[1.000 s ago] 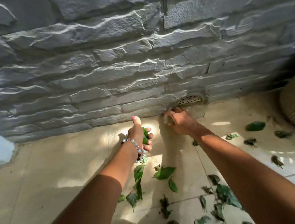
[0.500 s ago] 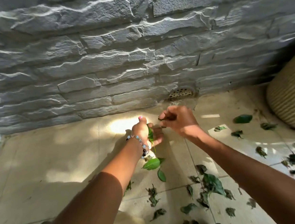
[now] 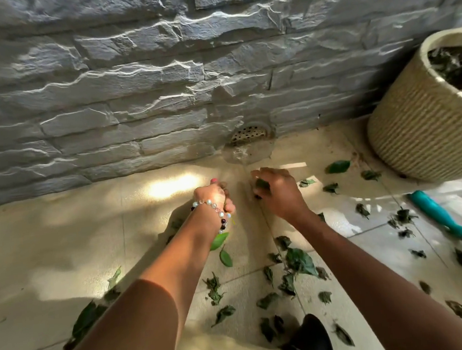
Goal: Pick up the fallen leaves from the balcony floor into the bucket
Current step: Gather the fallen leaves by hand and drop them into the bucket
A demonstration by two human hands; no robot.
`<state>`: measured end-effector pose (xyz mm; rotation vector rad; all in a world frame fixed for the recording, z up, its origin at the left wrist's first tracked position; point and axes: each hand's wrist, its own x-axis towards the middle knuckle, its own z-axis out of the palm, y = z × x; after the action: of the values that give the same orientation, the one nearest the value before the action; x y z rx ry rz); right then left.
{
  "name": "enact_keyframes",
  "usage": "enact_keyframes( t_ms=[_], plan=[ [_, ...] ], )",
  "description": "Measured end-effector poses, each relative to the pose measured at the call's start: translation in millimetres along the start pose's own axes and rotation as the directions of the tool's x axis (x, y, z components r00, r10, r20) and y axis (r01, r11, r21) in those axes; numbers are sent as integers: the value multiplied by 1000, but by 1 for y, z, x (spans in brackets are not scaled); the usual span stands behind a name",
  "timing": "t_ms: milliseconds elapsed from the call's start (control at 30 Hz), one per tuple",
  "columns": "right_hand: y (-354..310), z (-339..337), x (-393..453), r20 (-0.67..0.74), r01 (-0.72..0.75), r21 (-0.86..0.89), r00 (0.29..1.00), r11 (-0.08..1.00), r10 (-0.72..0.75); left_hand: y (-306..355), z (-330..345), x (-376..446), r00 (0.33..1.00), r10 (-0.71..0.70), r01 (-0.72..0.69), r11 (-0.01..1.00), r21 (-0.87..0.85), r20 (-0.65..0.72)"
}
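Grey stone wall runs across 12 o'clock, with beige floor tiles below it and a round drain grate at the wall's base.

Our left hand, bead bracelet at the wrist, has its fingers curled round a bunch of green leaves; one bright leaf shows below the wrist, though we can't tell whether it hangs from the fist or lies on the tile. Our right hand at centre is curled over a dark leaf, pinching it just off the floor near the drain.

The bucket, a rope-wrapped tub at 2 o'clock, stands well apart from both hands. Dark leaf matter is visible inside its rim, so some of the load is probably already in.

Plenty is left, in our judgement:
- scattered leaves from 5 to 6 o'clock between our forearms
- more at 3 to 4 o'clock beside a teal-handled tool
- a few at 7 to 8 o'clock
- one fresh green leaf just beside the bucket

Call it early to midway. Both hands are loaded, so a trip to the bucket looks due.
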<state>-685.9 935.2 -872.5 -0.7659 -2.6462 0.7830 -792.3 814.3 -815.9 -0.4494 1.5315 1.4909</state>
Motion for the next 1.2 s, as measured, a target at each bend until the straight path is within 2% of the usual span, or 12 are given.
enact_keyframes(
  t_ms=[100, 233, 300, 367, 467, 667, 733, 833, 900, 967, 1067, 1200],
  plan=[
    [8, 9, -13, 221, 184, -183, 965, 966, -142, -10, -6, 17, 999, 19, -11, 987, 158, -46],
    [2, 17, -26, 235, 255, -343, 955, 904, -180, -20, -3, 10, 997, -42, 55, 978, 201, -66],
    [-2, 12, -29, 104, 140, -247, 988, 959, -118, -29, 5, 11, 999, -28, 34, 983, 181, -35],
    [-10, 1, -32, -88, -111, 49, 990, 993, 115, -35, 14, 13, 998, -51, 56, 987, 150, -41],
    [-29, -22, -38, -47, -293, 585, 919, 756, 392, -38, 28, 16, 995, -37, 52, 986, 158, -97],
    [-24, -39, -59, 110, -40, 157, 994, 987, 23, -47, 59, 8, 1000, 3, 3, 948, 319, -17],
    [-15, -57, -58, 275, -21, 210, 961, 977, -38, -53, 67, 10, 1000, 9, -12, 969, 247, 14],
    [1, -89, -53, 357, -282, 487, 928, 827, 106, -57, 77, 14, 1000, 8, -9, 980, 198, 7],
    [23, -102, -41, 161, -354, 565, 933, 746, 321, -57, 82, 14, 995, -95, 90, 988, 124, 29],
    [57, -107, -25, -99, -415, 246, 888, 876, 449, -59, 87, 18, 987, -139, 133, 989, 70, 86],
    [103, -104, -9, -78, -498, -252, 865, 830, 495, -56, 87, 17, 976, -184, 177, 982, 71, 116],
    [130, -91, -4, 51, -614, -257, 762, 746, 645, -50, 90, 21, 974, -184, 172, 980, 95, 131]
  ],
)
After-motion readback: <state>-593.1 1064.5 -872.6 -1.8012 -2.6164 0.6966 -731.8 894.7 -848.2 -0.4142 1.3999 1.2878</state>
